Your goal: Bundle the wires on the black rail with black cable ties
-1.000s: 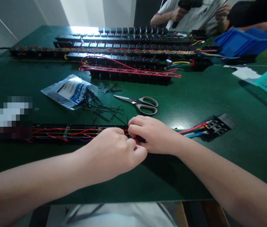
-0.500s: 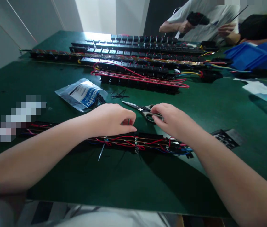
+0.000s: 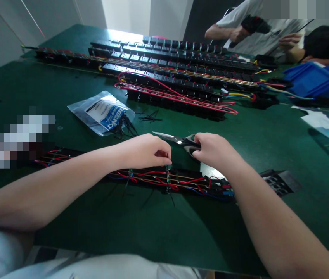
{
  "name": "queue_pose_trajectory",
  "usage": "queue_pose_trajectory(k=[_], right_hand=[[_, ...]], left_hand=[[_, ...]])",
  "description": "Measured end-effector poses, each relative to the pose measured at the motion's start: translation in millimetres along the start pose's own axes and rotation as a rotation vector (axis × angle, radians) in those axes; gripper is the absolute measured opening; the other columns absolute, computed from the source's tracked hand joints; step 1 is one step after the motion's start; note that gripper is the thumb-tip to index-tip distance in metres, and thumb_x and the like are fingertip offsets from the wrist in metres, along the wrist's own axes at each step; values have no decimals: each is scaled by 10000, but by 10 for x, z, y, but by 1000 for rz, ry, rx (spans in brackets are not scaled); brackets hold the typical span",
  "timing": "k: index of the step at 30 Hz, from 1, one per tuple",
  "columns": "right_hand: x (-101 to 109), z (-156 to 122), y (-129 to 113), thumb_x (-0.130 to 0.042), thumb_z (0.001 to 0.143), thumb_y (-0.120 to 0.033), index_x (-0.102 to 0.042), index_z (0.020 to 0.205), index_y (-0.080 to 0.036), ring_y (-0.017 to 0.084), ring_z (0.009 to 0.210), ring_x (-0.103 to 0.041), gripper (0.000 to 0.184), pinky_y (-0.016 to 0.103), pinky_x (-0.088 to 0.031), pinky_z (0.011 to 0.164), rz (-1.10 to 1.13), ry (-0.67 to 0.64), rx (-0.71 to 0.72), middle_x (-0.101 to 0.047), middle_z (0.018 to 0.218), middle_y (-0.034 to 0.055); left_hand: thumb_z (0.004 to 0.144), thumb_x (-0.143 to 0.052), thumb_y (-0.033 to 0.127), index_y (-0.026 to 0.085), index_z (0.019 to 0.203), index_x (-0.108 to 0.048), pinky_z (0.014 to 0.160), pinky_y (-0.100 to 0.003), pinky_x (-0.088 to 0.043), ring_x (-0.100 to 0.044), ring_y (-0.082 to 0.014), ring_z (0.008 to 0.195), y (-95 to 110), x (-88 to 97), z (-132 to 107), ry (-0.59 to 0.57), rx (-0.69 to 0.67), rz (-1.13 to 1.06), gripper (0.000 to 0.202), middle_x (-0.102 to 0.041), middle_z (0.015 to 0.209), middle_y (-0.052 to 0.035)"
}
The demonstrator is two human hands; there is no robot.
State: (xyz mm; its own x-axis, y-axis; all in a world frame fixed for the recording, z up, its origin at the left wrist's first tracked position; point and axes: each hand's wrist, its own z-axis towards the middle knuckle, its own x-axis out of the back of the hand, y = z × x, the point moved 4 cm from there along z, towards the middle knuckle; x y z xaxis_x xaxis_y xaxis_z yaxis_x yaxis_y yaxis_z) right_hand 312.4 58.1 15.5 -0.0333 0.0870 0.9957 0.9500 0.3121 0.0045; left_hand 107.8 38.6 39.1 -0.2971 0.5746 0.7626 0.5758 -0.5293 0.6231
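Note:
My left hand [image 3: 148, 152] is closed in a pinch just above a long black strip [image 3: 187, 181] with red, blue and copper-coloured wires. Between its fingertips is the thin end of a cable tie, mostly hidden, over a narrow band [image 3: 168, 179] crossing the strip. My right hand [image 3: 215, 151] grips the handles of a pair of scissors [image 3: 172, 138]. Their blades look closed and point left, behind my left hand. A clear bag [image 3: 97, 112] with a blue label lies farther back, black cable ties [image 3: 126, 123] spilling from its mouth.
Several loose black ties [image 3: 151, 116] lie past the scissors. Long black strips [image 3: 170, 93] with red wires fill the table's far side. A blue bin [image 3: 317, 79] and white paper [image 3: 316, 118] are at right. Across the table, a person's hand [image 3: 238, 35] holds a dark power tool [image 3: 256, 25].
My right hand has lifted the scissors from the table and closed around the handles. My left hand stays pinched over the strip, slightly lower at the band. The view has shifted a little.

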Motion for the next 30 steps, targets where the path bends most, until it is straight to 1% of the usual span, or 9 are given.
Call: queue_pose_trajectory(k=[2, 5, 7, 10, 13, 19, 22, 26, 30], right_hand=[[44, -32, 52, -595, 721, -154, -626, 846, -169, 198, 701, -567, 130, 292, -366, 605, 114, 49, -40, -667, 798, 72], [85, -51, 120, -631, 727, -179, -615, 783, -186, 163, 641, -532, 59, 275, -363, 594, 379, 131, -132, -634, 720, 24], [85, -46, 141, -669, 747, -251, -624, 779, -187, 151, 617, -509, 85, 276, -360, 590, 504, 164, -167, -611, 686, 8], [62, -25, 140, -709, 757, -355, -651, 817, -181, 150, 629, -506, 193, 283, -366, 599, 646, 173, -141, -607, 689, 3], [39, -15, 145, -738, 746, -435, -670, 853, -180, 162, 664, -520, 284, 290, -376, 606, 730, 159, -131, -614, 717, 9], [52, -37, 171, -790, 695, -477, -621, 927, -193, 154, 690, -515, 403, 291, -404, 628, 978, 110, -174, -589, 782, 3], [92, -56, 152, -774, 712, -516, -580, 970, -209, 148, 681, -482, 445, 289, -395, 623, 964, 75, -181, -548, 784, -12], [189, -49, 86, -653, 803, -604, -553, 979, -211, 155, 681, -448, 441, 292, -374, 620, 917, 107, -191, -505, 775, -10], [299, 20, 54, -629, 812, -658, -547, 954, -218, 152, 673, -445, 469, 293, -364, 617, 888, 168, -184, -496, 761, -11]], left_hand=[[904, -587, 431, 236, 953, -720, 635, -221, -426, -645, -117, 738, -30, -12, -3, -18, 34, -44, 241, -731, 870, 30], [903, -586, 505, 272, 1198, -644, 686, -219, -463, -679, -129, 811, -61, -56, -10, -39, 99, -110, 381, -745, 971, 23], [916, -576, 493, 303, 1270, -616, 757, -216, -476, -689, -130, 903, -37, -114, -8, -96, 52, -117, 403, -746, 1068, 25], [943, -539, 474, 291, 1129, -720, 811, -217, -464, -681, -138, 983, 9, -174, 5, -151, -57, -26, 318, -745, 1132, 20], [955, -508, 501, 236, 1001, -766, 765, -225, -459, -685, -141, 899, 2, -129, 18, -96, -60, 55, 373, -766, 1034, -6], [941, -532, 443, 232, 1011, -769, 774, -246, -450, -675, -155, 897, -91, 108, -29, -37, -57, 224, 325, -762, 1050, -10], [933, -536, 417, 199, 977, -770, 775, -275, -438, -667, -186, 892, -154, 192, -49, 51, 3, 347, 323, -761, 997, -41], [960, -504, 396, 212, 1063, -744, 752, -242, -441, -671, -155, 881, -114, 105, -30, 89, 44, 104, 319, -757, 1021, -12], [973, -492, 459, 241, 1141, -714, 792, -217, -447, -670, -140, 958, 26, -124, 20, -118, 1, -134, 353, -742, 1106, 9]])
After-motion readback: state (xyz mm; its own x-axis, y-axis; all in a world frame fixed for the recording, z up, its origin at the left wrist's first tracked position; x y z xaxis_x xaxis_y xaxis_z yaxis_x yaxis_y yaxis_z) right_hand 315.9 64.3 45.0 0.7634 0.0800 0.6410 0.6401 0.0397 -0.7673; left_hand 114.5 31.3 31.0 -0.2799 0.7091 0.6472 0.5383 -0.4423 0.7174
